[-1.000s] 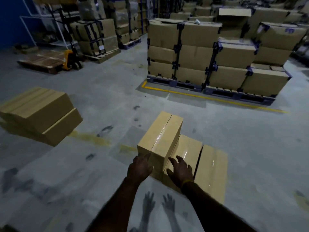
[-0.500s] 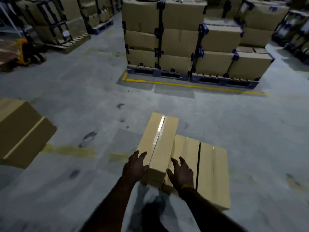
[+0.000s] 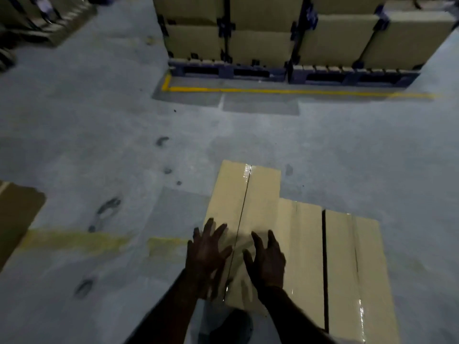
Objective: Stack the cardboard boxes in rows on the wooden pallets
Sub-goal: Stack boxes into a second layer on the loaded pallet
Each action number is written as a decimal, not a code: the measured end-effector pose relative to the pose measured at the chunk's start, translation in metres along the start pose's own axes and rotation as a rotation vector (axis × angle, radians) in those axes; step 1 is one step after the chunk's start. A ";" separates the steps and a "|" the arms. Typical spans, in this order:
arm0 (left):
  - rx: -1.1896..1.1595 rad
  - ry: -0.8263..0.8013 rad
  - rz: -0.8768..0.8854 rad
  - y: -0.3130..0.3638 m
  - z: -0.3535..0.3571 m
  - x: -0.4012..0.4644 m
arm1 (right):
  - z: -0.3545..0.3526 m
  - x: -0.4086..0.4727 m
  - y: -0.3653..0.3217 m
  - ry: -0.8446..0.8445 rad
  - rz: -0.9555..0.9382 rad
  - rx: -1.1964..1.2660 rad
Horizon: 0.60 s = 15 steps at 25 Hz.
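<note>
Both hands over the near end of the tallest box, the leftmost of three taped cardboard boxes lying side by side on the grey floor. Left hand spread above the box's near left edge, fingers straight and apart, holding nothing; blurred by motion, so contact with the cardboard cannot be told. Right hand likewise spread with fingers apart, just right of the tape seam, gripping nothing. Middle box touching the tallest box's right side and lower than it; third box further right of the tallest box, a dark gap between the two. Beyond the tallest box, a yellow floor line, then dark pallets carrying strapped stacked boxes. Well left of the tallest box, another box at the frame edge.

Compared with half a second ago: hands higher, now over the top of the tallest box rather than at its near end face; view tilted further down and closer, with the box at the left edge showing less.
</note>
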<state>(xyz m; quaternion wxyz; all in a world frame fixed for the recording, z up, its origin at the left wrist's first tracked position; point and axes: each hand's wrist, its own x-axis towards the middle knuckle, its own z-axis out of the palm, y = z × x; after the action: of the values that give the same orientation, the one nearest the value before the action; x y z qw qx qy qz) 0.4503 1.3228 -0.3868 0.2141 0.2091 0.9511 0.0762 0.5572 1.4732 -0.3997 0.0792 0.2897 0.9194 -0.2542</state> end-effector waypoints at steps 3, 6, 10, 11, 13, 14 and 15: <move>0.062 0.021 -0.002 -0.005 0.035 0.041 | 0.020 0.041 0.013 -0.061 0.046 -0.090; 0.083 0.007 -0.012 -0.019 0.056 0.069 | 0.032 0.061 0.027 -0.077 0.090 -0.098; -0.027 0.084 -0.026 -0.032 0.079 0.080 | 0.053 0.059 0.032 -0.022 0.100 0.130; -0.027 0.169 -0.001 -0.033 0.081 0.077 | 0.055 0.056 0.031 0.014 0.092 0.132; -0.038 0.281 0.054 -0.034 0.080 0.068 | 0.051 0.048 0.028 0.081 0.050 0.086; -0.084 0.277 0.055 -0.033 0.074 0.062 | 0.047 0.044 0.026 0.099 0.021 0.067; -0.123 0.265 0.040 -0.032 0.069 0.054 | 0.040 0.040 0.024 0.103 -0.001 0.055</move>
<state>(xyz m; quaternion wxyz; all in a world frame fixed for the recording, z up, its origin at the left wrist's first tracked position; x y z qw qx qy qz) 0.4246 1.3209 -0.4765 0.0975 0.2024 0.9603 0.1654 0.5382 1.4894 -0.4562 0.0236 0.3042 0.9149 -0.2642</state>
